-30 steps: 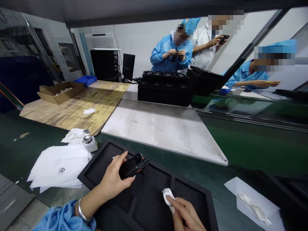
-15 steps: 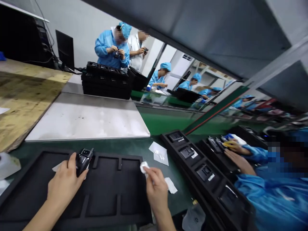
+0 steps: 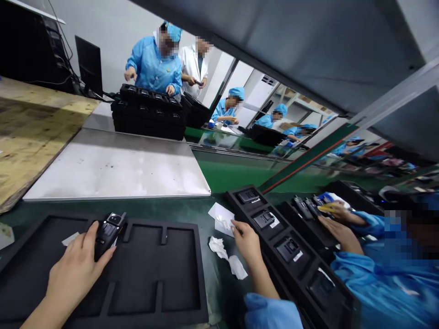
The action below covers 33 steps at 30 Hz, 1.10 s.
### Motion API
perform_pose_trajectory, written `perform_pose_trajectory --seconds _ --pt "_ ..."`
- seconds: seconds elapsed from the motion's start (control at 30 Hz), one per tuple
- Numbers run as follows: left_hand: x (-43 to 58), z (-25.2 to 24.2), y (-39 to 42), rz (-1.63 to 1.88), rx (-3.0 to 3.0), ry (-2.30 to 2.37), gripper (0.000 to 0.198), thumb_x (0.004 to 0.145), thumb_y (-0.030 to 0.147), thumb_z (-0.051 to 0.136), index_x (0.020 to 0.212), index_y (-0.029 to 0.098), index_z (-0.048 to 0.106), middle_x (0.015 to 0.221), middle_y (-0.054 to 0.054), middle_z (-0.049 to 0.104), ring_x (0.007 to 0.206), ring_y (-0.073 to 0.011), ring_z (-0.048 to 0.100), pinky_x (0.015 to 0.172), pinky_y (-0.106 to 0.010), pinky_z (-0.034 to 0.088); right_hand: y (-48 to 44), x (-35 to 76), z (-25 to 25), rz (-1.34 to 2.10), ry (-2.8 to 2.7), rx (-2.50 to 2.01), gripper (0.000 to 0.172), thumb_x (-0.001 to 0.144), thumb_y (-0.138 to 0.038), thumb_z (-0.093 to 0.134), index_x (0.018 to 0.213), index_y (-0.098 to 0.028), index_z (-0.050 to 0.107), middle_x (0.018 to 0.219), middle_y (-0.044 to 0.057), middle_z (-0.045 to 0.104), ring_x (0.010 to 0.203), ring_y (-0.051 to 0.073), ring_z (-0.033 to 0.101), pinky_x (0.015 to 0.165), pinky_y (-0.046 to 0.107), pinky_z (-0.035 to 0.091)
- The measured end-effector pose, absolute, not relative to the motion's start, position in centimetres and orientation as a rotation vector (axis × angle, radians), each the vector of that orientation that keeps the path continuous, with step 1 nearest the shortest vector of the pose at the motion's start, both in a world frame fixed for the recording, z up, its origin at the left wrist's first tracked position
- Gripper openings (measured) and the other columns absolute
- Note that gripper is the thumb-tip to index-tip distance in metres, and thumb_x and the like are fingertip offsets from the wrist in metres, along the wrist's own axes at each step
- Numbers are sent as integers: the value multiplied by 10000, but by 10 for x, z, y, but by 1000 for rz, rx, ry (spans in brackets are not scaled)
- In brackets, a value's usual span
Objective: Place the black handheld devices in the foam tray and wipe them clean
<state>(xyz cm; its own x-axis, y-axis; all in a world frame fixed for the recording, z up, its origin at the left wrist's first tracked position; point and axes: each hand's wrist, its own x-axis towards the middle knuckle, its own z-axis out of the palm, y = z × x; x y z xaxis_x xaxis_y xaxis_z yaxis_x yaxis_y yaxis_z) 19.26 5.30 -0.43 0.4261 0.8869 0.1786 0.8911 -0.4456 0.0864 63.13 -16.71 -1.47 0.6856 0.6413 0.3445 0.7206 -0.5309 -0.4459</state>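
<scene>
A black two-way radio [image 3: 108, 230] with a stubby antenna is gripped by my left hand [image 3: 73, 265], thumb on one side and fingers on the other. It stands tilted over the black foam tray [image 3: 115, 299], whose shallow compartments lie around it. A small white slip [image 3: 70, 238] shows beside my left fingers. To the right of the tray, my right hand [image 3: 247, 242] has its fingertips closed at the right edge of a white paper sheet [image 3: 221, 212]; a clear, crinkled plastic piece [image 3: 223, 222] lies on that sheet. Crumpled white tissues [image 3: 218, 247] rest just below.
Another black foam tray [image 3: 255, 203] holding several black devices runs along the right. Beyond it, a co-worker's hands [image 3: 339, 230] work with a yellow cloth [image 3: 328, 208]. A white board [image 3: 120, 167] lies ahead, with stacked black trays [image 3: 147, 114] behind it. People in blue work farther back.
My right hand has left a crumpled tissue on the table and moved right and up to the paper sheet. My left hand still holds the radio. The person behind the stack lowered their hands.
</scene>
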Motion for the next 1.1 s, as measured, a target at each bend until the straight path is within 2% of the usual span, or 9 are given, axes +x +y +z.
perform_pose_trajectory --seconds 0.13,0.33,0.43,0.5,0.63,0.77,0.83,0.97,1.1 --pt "192 -3 53 -371 -2658 -1667 673 942 547 409 1472 146 307 1178 -169 599 1076 -347 589 776 -424 515 -173 651 -16 -102 -988 -2372 451 828 -419 471 1059 -129 728 1050 141 691 911 248 623 886 402 475" --pt "194 -10 53 -462 -2600 -1749 656 942 633 294 1500 299 211 1132 -65 586 1053 -309 585 836 -448 518 -233 609 -17 -9 -924 -2414 460 837 -529 521 981 -151 740 961 125 703 869 251 644 798 379 505" --pt "194 -20 56 -465 -2595 -1736 687 929 661 309 1495 278 237 1112 -83 583 1031 -315 586 839 -460 510 -244 586 -20 10 -866 -2373 471 809 -575 566 959 -163 740 896 93 689 773 226 636 733 354 516" --pt "193 -27 59 -497 -2579 -1724 706 923 680 290 1487 256 270 1087 -83 582 1011 -311 590 838 -458 507 -231 584 -22 -20 -799 -2323 482 808 -561 564 1014 -158 731 931 92 669 772 216 619 764 359 507" --pt "191 -32 64 -531 -2588 -1718 717 918 688 279 1490 256 271 1091 -74 582 1026 -313 587 848 -468 505 -174 609 -26 -55 -690 -2238 472 783 -455 588 1140 -166 697 1094 117 627 919 239 586 912 392 439" --pt "188 -24 64 -654 -2692 -1652 726 883 676 359 1411 179 413 1122 -139 605 1028 -357 597 851 -485 507 -131 630 -23 68 -579 -2096 214 653 -341 696 811 -208 750 899 79 670 943 264 576 933 392 400" --pt "185 -18 63 -872 -2708 -1600 664 897 632 374 1353 162 484 1162 -155 598 1058 -356 589 897 -487 490 -125 627 -17 149 -511 -1980 189 627 -378 714 706 -207 718 776 65 663 870 265 589 859 391 435" --pt "183 -13 59 -1387 -2743 -1423 369 908 451 522 1155 200 632 1109 -99 639 1046 -281 609 995 -415 441 -129 599 0 383 -408 -1665 362 580 -530 740 744 -212 684 708 42 657 662 228 595 660 388 488" --pt "203 -3 39 -1621 -3107 -1418 177 900 342 588 991 240 700 1001 -33 696 910 -202 658 860 -303 496 -121 542 9 633 -381 -1418 343 577 -483 809 765 -217 700 770 49 687 642 205 612 633 382 521"
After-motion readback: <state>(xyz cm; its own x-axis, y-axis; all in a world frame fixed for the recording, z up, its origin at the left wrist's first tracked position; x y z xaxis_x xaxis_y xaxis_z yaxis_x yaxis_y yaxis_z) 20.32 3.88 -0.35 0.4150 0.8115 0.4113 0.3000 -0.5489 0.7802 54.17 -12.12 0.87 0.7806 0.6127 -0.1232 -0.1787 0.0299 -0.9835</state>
